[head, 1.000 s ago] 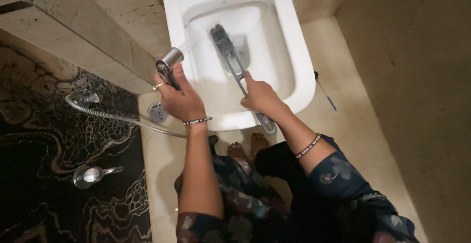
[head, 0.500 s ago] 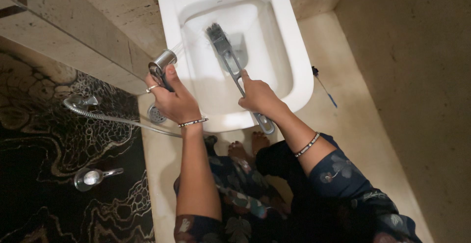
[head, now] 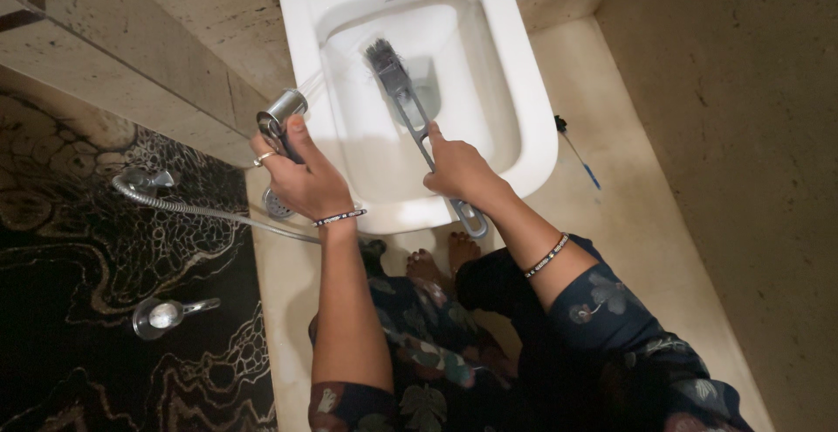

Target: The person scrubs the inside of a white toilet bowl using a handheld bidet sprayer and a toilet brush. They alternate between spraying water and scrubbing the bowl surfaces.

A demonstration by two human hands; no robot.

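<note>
Over the white ceramic toilet bowl (head: 524, 144), the right hand (head: 460, 173) is clenched around the grey plastic handle of a toilet brush (head: 410, 100), whose dark bristles sit inside the bowl. Just beside the bowl's left rim, the left hand (head: 301, 179) grips a chrome spray nozzle (head: 281, 113) with a ribbed metal hose (head: 201, 212) trailing leftward.

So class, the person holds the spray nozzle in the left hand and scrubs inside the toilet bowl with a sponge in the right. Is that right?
Not quite: the right hand holds a grey toilet brush, not a sponge, as the head view shows. The left hand does hold the spray nozzle at the toilet bowl.
</note>
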